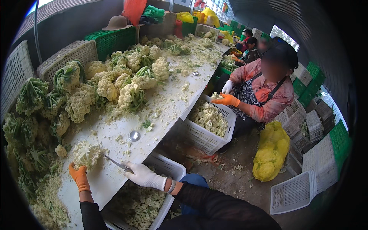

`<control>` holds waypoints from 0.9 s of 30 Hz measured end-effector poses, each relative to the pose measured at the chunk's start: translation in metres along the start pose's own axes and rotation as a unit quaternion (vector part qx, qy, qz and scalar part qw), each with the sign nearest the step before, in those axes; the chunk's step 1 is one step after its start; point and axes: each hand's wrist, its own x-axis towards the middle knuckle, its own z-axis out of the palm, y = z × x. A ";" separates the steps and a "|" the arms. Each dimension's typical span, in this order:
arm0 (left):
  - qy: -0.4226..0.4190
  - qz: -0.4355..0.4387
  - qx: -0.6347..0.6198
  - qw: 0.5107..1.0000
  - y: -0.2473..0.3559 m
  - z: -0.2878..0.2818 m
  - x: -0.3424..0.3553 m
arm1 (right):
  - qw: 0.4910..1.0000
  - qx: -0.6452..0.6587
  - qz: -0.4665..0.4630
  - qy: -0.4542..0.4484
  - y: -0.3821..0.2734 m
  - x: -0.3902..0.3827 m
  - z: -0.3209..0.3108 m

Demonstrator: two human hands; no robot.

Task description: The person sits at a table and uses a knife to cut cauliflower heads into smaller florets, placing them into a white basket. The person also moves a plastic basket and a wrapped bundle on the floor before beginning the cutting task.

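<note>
My left hand, in an orange glove, grips the near edge of a trimmed cauliflower head resting on the white tabletop. The cut stem side with its branching stalks faces up. In my white-gloved right hand is a knife, its blade pointing left with the tip at the cauliflower's right side. Below my right forearm stands a white crate, partly hidden by my arm, with cut cauliflower pieces in it. A small loose floret lies left of the cauliflower.
Leafy cauliflowers are heaped along the table's left side. A round metal lid sits on the table among crumbs. To the right, a co-worker handles a floret over another crate. A yellow net sack stands on the floor.
</note>
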 end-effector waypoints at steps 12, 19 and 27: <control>0.087 0.014 -0.167 0.982 -0.028 -0.048 -0.069 | 0.986 -0.152 -0.053 -0.047 -0.037 0.014 0.056; 0.124 -0.059 -0.119 0.983 -0.026 -0.062 -0.074 | 0.945 -0.274 -0.167 -0.062 -0.062 0.040 0.125; 0.151 -0.007 -0.015 0.988 -0.025 -0.050 -0.074 | 0.941 -0.288 -0.044 -0.174 -0.078 0.046 0.136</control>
